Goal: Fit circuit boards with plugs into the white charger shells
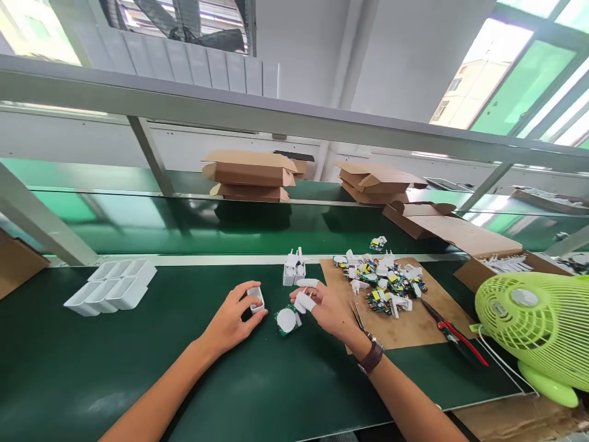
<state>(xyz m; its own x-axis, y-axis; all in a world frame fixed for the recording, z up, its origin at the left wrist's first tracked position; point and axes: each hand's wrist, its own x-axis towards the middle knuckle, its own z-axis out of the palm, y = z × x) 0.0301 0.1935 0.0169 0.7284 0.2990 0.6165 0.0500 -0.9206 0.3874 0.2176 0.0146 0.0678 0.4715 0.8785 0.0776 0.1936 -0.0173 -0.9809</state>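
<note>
My left hand (236, 316) is closed around a small white plastic housing (256, 298), its open side facing up and to the right. My right hand (329, 310) wears white covers on its fingertips, and the fingers pinch a small white plug piece (300, 305), partly hidden by them. Between the hands, a green circuit board (287, 321) with a white round disc lies on the table, close to the plug piece; I cannot tell whether the two are joined. Just behind the right hand stand white housings (294, 270) with plug parts in them.
White housings (113, 285) stand in rows at left. On a cardboard sheet (391, 334) lie a pile of circuit boards (384, 279), tweezers (361, 319) and red-handled pliers (453, 331). A green fan (529, 325) and an open carton (478, 270) occupy the right. Flat cartons (251, 175) sit behind.
</note>
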